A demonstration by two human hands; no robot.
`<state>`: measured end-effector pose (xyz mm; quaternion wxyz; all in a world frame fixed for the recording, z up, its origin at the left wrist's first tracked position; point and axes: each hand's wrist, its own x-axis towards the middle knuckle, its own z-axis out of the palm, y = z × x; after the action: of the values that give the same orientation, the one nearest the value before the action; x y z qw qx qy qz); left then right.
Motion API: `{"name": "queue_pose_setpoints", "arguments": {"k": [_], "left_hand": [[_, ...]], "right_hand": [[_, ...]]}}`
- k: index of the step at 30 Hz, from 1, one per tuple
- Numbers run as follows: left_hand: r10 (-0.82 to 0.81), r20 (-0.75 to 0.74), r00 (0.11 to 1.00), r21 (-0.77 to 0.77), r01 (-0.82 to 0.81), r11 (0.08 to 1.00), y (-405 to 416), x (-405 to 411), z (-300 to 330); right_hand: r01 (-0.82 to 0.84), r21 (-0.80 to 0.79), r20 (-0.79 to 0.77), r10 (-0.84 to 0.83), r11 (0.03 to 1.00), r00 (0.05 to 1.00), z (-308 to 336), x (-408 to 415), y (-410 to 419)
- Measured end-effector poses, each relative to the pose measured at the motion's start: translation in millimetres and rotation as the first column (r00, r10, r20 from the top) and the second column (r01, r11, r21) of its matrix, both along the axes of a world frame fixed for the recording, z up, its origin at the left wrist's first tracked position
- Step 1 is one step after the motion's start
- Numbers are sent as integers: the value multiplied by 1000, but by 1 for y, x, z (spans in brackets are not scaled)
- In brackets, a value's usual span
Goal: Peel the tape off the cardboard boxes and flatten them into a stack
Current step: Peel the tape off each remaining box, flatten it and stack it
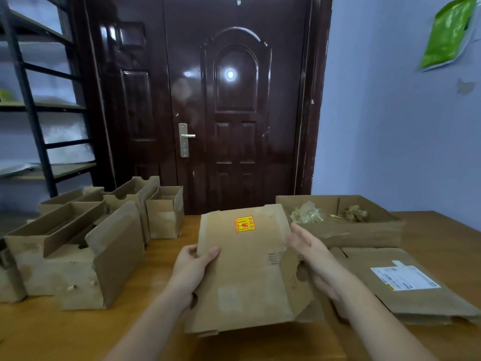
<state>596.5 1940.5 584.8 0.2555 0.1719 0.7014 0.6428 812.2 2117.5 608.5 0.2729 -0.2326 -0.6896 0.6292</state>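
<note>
Wooden table [166,259] carries all the cardboard, and both hands work above its near middle. Between them is a flattened cardboard box [247,272], tilted up with its far edge raised and its near edge low over the table. On its upper part sits a yellow and red sticker [245,223]. The left hand [194,267] grips the left edge of this box — the thumb lies on the top face and the fingers curl behind. The right hand [311,252] has straight fingers laid flat against the right edge; it presses and does not curl around the board.

Just to the right of the right hand, flattened boxes [406,287] lie in a low stack on the table, and the top one has a white shipping label [404,278]. Beyond this stack stands an open shallow box [364,233] that holds crumpled pieces of tape [307,214].

To the left of the left hand, several boxes still standing [86,246] are grouped close together — their tops are open. Behind the table is a dark brown door [234,100], and at the far left a black metal shelf [33,110]
</note>
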Motion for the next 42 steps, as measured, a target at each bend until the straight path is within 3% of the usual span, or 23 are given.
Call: {"name": "queue_pose_setpoints", "arguments": {"k": [2, 4, 7, 10, 19, 29, 32, 34, 36, 39, 42], "left_hand": [[24, -81, 996, -25, -26, 999, 4, -4, -8], [26, -186, 982, -54, -37, 998, 8, -9, -17], [-16, -355, 935, -123, -30, 992, 9, -15, -29], [-71, -491, 868, -201, -33, 979, 9, -17, -39], [-198, -663, 722, -398, -115, 910, 21, -24, -60], [-470, -652, 595, -644, -108, 757, 32, -32, -71], [-489, -666, 563, -637, -89, 765, 29, -38, -65], [-487, -687, 539, -612, -67, 788, 26, -42, -56], [-497, -702, 510, -590, -25, 807, 22, -45, -42], [-521, -717, 462, -567, 47, 822, 16, -46, -21], [-512, -741, 434, -524, 103, 845, 12, -45, -3]], "right_hand": [[-85, 134, 148, 65, 987, 987, -1, 0, 0], [-117, 309, 308, 17, 944, 951, -6, -1, 2], [-155, 522, 409, -87, 838, 908, -18, -3, 2], [-153, 509, 454, -114, 847, 884, -35, -6, 3], [-61, 402, 440, -134, 914, 888, -61, -19, 6], [-186, 444, 558, -108, 877, 823, -70, -31, 17], [-63, 339, 410, -86, 939, 908, -71, -32, 17], [105, 152, 205, -135, 983, 969, -70, -32, 17], [241, -90, 107, -231, 966, 967, -64, -31, 21], [252, -328, 73, -242, 910, 968, -50, -25, 29], [182, -356, 92, -159, 916, 983, -37, -19, 30]]}}
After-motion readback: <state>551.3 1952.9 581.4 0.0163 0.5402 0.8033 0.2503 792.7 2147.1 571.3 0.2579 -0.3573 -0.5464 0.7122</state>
